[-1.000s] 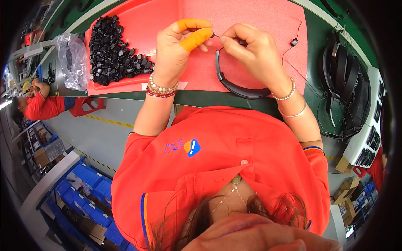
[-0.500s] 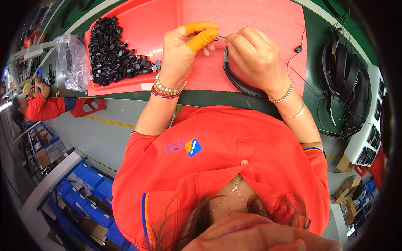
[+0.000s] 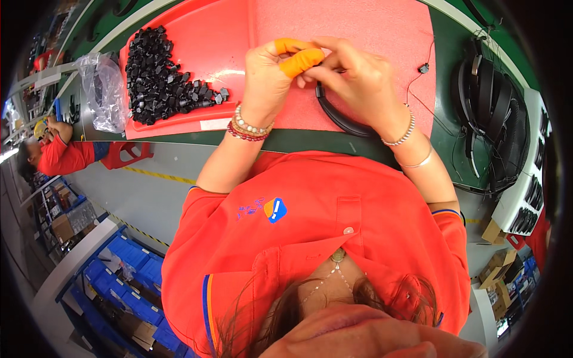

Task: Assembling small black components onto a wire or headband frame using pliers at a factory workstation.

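My left hand (image 3: 267, 74), with orange finger cots on its thumb and forefinger, is closed in a pinch at its fingertips. My right hand (image 3: 364, 80) is closed too, and its fingertips meet those of the left. The small black plastic piece and thin black cable seen between them a moment earlier are now almost wholly covered by the fingers. Below my right hand a black curved headphone headband (image 3: 343, 119) lies on the pink foam mat (image 3: 292, 113), partly covered by that hand. A thin cable with a small black part (image 3: 423, 68) runs along the mat's right side.
To the left, a red tray (image 3: 224, 36) holds a heap of small black plastic pieces (image 3: 158, 83). A clear plastic bag (image 3: 102, 92) lies beside it. Several black headphones (image 3: 486, 101) with loose cables are piled at right, by a white rack (image 3: 525, 173). Another person (image 3: 62, 155) sits far left.
My left hand has moved right, so the fingertips of both hands now meet. The black piece and the short length of cable between them have gone out of sight.
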